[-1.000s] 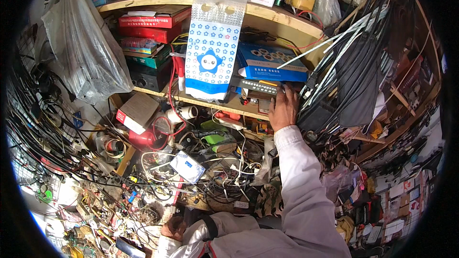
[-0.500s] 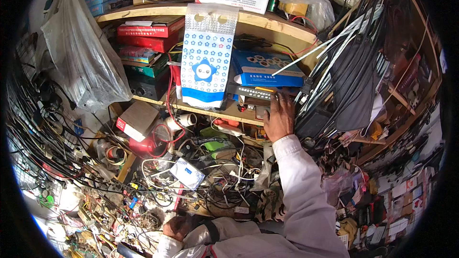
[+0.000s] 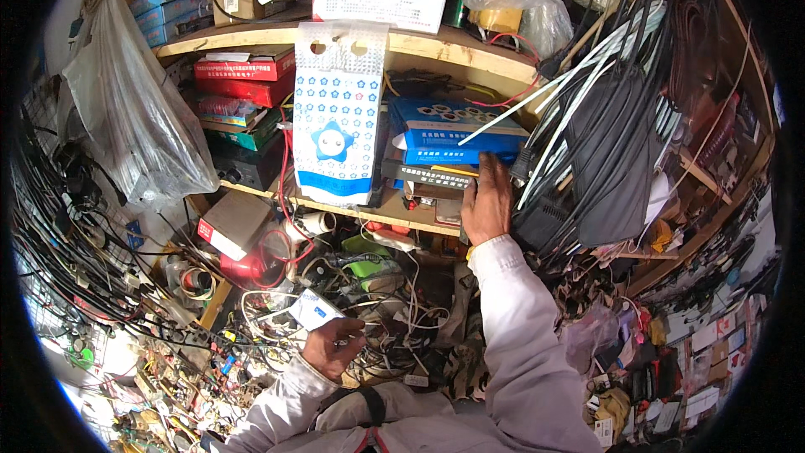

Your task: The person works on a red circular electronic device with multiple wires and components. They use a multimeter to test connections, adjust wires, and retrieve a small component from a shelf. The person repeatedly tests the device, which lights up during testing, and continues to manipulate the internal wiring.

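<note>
Two hands are in view: the right hand (image 3: 489, 208) is up at the shelf (image 3: 390, 216), fingers mostly straight, thumb apart, tips at the right end of one blue box (image 3: 457, 116); whether it grips anything, I cannot tell. The left hand (image 3: 331, 351) is half-open with nothing seen in it, just beside one small box (image 3: 315, 310) among loose cords. The blue box lies above one dark box (image 3: 426, 176), between one hanging pouch (image 3: 338, 105) and many black cables (image 3: 616, 147); those neighbours probably leave only its front and end easy to reach. Stacking likely saves room: left of the pouch sit two red boxes (image 3: 245, 70) over one green box (image 3: 241, 137). One clear bag (image 3: 138, 122) hangs farther left, probably to keep its load off the crowded worktop.
</note>
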Tool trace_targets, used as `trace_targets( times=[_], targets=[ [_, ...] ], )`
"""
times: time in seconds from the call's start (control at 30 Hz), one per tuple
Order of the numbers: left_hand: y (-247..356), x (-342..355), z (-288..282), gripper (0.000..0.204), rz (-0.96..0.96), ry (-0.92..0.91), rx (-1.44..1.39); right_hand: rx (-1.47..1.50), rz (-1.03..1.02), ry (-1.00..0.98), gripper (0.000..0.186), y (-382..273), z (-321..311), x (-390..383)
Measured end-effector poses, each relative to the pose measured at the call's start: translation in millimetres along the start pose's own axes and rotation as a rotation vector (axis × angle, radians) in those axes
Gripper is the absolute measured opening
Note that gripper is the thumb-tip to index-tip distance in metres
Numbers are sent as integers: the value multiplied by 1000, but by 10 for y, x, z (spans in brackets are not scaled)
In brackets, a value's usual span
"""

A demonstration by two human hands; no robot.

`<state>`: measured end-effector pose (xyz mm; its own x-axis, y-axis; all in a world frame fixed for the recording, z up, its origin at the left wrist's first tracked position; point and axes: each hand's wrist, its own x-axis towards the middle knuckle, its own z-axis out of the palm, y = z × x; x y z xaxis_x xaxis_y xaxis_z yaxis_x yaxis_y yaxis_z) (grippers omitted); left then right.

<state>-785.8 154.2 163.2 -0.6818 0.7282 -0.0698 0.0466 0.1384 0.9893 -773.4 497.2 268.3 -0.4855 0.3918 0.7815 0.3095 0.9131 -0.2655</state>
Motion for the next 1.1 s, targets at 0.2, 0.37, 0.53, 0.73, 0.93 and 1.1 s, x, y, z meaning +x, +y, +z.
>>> trace_targets(
  times=[0.2,0.37,0.53,0.73,0.93,1.1],
  targets=[
    [-222,119,202,37,-27,-104,40,104,49,94,41,-35,26,421],
    [-353,75,283,41,-47,-87,120,-38,-115,-211,53,-113,216,912],
    [-440,-6,321,33,-102,-118,57,-217,-84,-323,56,47,396,1061],
    [-576,-141,247,34,-98,-78,65,-357,-70,-322,59,101,447,1093],
    [-595,-453,117,40,-225,27,-33,-394,14,-454,31,-141,324,1238],
    [-937,-600,68,46,-143,16,99,-512,-102,-342,30,-29,256,1137]
  ],
)
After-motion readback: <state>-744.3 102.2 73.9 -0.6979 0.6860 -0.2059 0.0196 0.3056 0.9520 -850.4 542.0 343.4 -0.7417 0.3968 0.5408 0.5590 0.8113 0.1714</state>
